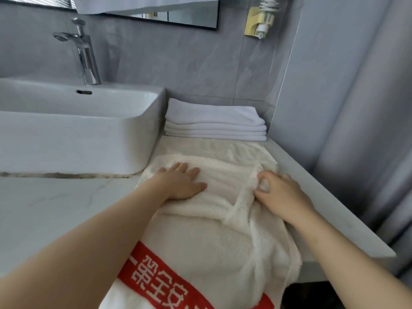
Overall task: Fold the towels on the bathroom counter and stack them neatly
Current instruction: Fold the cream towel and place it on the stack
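Note:
A cream towel with a red printed band lies spread over the marble counter, its near end hanging past the front edge. My left hand presses flat on a folded-over part of it, fingers straight. My right hand pinches a raised fold of the same towel between thumb and curled fingers. Behind it, against the wall, stands a neat stack of folded white towels.
A white basin with a chrome tap sits to the left on the counter. The counter ends at a grey wall on the right, with its right edge close to my right hand. A wall-mounted holder hangs above.

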Available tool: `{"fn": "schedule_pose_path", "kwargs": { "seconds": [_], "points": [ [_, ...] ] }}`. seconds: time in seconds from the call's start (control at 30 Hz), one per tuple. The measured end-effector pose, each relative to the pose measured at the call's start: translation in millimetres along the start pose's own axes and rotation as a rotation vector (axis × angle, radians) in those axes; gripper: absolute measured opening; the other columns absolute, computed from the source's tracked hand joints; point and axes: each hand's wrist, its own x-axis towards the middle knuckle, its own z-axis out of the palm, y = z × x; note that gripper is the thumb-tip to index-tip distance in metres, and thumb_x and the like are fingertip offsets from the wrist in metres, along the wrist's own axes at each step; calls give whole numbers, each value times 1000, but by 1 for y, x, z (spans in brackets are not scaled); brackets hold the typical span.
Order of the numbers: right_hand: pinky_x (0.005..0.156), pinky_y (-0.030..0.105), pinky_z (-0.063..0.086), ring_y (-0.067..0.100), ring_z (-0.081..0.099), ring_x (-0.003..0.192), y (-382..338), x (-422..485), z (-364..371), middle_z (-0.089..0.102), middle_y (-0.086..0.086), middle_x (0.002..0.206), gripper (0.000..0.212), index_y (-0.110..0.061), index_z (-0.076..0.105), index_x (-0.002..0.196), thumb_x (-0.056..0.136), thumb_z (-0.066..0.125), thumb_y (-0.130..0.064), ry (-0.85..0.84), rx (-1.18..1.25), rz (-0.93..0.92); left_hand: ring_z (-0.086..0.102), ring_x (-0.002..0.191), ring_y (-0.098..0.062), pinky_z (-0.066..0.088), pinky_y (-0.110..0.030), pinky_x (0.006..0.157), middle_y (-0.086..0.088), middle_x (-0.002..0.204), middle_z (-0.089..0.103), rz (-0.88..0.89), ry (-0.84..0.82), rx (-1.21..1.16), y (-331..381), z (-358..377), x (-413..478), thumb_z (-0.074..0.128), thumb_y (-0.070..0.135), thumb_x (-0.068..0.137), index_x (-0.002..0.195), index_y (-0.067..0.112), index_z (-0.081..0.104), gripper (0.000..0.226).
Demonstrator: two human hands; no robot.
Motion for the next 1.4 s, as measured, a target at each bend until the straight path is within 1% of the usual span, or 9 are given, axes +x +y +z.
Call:
{"fn": "schedule_pose_path", "kwargs": {
  "seconds": [0.13,0.37,0.5,0.6,0.7,0.9,1.1,1.23,1.4],
  "points": [
    [71,31,43,20,56,91,10,-8,2,55,-3,112,48,-39,35,133,89,48,-29,-42,124,-4,-3,145,-18,0,-47,115,0,159,-3,-34,35,-5,1,4,1,16,61,93,149,31,3,65],
    [75,33,40,29,51,94,41,-20,-20,57,6,111,20,-28,60,96,87,47,-16,173,-159,215,4,145,-19,6,-50,113,4,158,6,-117,54,79,-15,3,0,14,64,91,149,32,9,66],
    [93,32,26,22,40,122,9,-16,-17,49,-3,132,32,-26,64,112,86,49,-15,366,-269,-127,12,144,-20,10,-48,113,2,157,13,-94,61,75,-8,-3,-6,19,55,95,148,26,15,61],
    [100,32,28,18,38,129,-25,-13,-2,44,-5,142,38,-25,54,128,92,46,-33,78,40,-281,13,143,-18,9,-46,115,3,156,16,-13,244,40,1,-8,-23,27,41,98,148,24,16,54],
    [110,44,15,19,14,143,-28,-8,23,17,-8,157,52,-41,27,143,93,29,-56,-214,-108,-194,20,141,-14,13,-41,115,7,154,22,109,329,-108,5,-10,-48,27,37,100,147,31,21,48],
    [112,38,13,12,17,142,-25,1,22,24,-9,154,49,-38,37,140,94,34,-53,-145,-26,-200,5,144,-14,4,-47,115,12,156,14,138,117,-52,-5,15,-63,17,56,96,145,43,18,51],
    [88,25,38,3,53,103,-32,-46,8,57,-30,92,18,-31,66,98,88,50,-35,287,329,-431,23,137,-14,17,-44,109,19,147,30,100,291,-111,-4,23,-47,20,45,98,136,46,35,41],
    [106,35,17,1,32,128,-30,-61,21,41,-31,132,40,-50,42,125,86,36,-59,-50,33,-418,27,133,-16,22,-41,105,11,142,37,92,460,-158,-2,25,-55,32,35,97,126,39,45,33],
    [107,37,12,4,25,134,-30,-41,23,34,-27,141,38,-53,33,127,89,31,-59,-126,20,-386,42,103,-19,27,-25,86,4,102,47,246,767,-259,-1,26,-82,52,1,79,95,16,60,24]
  ]
}}
